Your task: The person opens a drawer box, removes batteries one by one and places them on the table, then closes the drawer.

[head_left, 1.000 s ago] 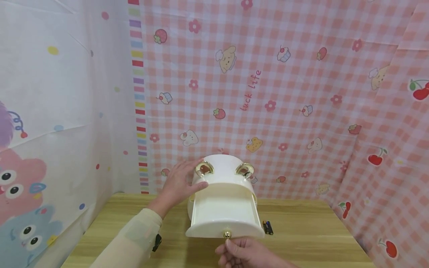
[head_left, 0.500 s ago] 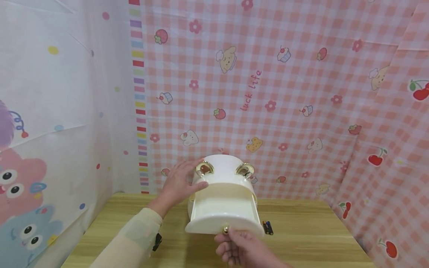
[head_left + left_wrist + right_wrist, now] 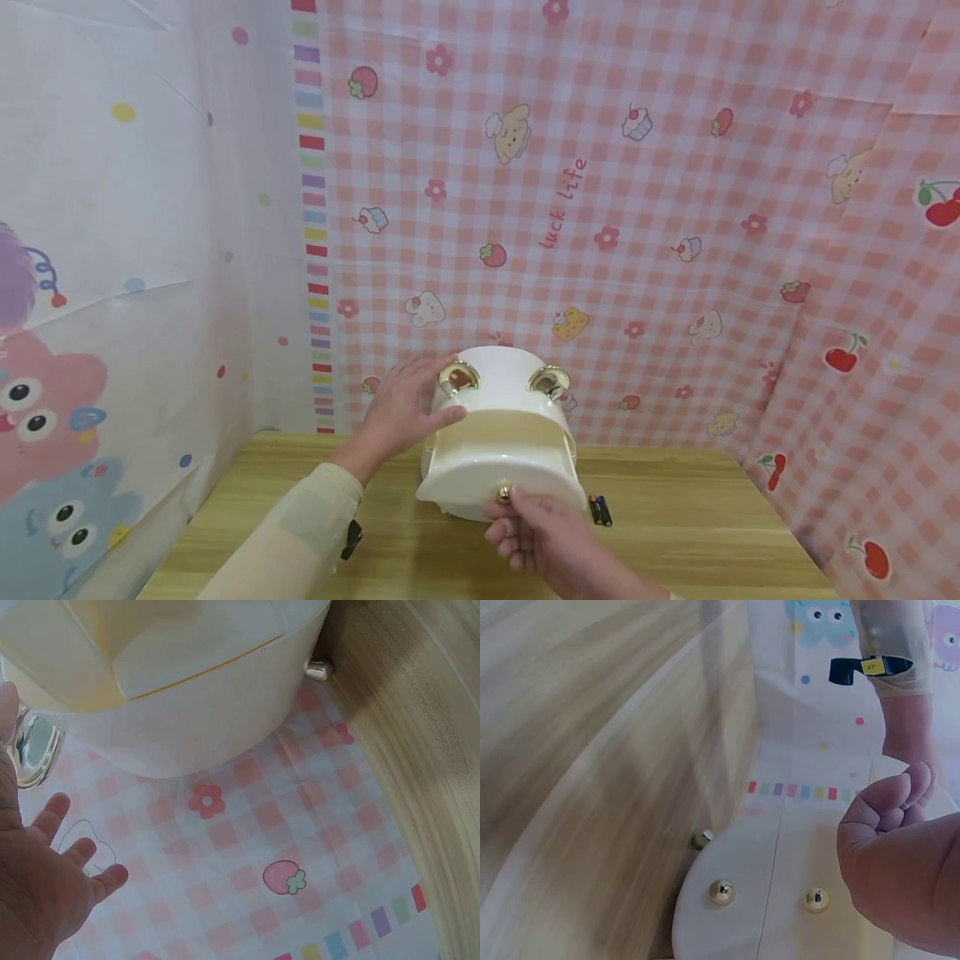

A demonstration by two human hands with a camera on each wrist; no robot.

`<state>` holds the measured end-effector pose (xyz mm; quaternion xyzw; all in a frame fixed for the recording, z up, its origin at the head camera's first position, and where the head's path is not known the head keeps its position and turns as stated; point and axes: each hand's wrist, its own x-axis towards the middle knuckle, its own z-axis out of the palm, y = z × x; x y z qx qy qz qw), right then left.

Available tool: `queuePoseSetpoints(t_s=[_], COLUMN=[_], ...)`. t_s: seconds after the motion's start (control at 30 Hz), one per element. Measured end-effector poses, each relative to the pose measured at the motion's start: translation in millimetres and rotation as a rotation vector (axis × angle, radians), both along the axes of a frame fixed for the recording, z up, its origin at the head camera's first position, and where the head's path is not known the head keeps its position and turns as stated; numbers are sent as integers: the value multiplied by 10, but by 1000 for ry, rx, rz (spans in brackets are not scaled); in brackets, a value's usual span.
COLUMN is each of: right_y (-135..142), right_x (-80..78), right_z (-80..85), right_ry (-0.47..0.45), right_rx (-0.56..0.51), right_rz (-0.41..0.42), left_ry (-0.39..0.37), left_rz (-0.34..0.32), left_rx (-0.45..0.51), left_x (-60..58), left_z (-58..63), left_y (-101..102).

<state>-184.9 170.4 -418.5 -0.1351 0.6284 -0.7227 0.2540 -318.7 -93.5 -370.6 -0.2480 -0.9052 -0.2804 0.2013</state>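
Observation:
A white rounded storage box (image 3: 501, 379) with gold ring trims stands on the table, its top drawer (image 3: 480, 477) partly pulled out. My right hand (image 3: 551, 537) pinches the gold drawer knob (image 3: 504, 494) between thumb and fingers; in the right wrist view that grip is hidden behind the curled hand (image 3: 900, 847). Two lower knobs, one being this gold knob (image 3: 722, 892), show on the box front there. My left hand (image 3: 405, 408) rests at the box's left side with spread fingers, thumb over the front edge. In the left wrist view it lies beside a gold ring (image 3: 37, 748).
Two short black sticks (image 3: 600, 510) with coloured ends lie right of the box on the wooden table (image 3: 675, 533). A pink checked cloth (image 3: 637, 292) hangs behind, and a white printed cloth (image 3: 150, 250) hangs at left. A dark strap (image 3: 870, 667) circles the left sleeve.
The drawer has slid inward, away from me, with my right hand following on its knob. Less of the drawer's inside shows. My left hand has stayed in place.

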Motion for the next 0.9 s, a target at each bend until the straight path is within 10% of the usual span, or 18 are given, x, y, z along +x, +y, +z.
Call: queuePoseSetpoints(t_s=[0.9], right_y=[-31], right_x=[-296], right_z=[26], right_ry=[-1], right_rx=[33], right_rz=[-148], left_ry=[19], left_rz=[0], left_rx=[7], left_x=[8], left_z=[5], left_y=[8])
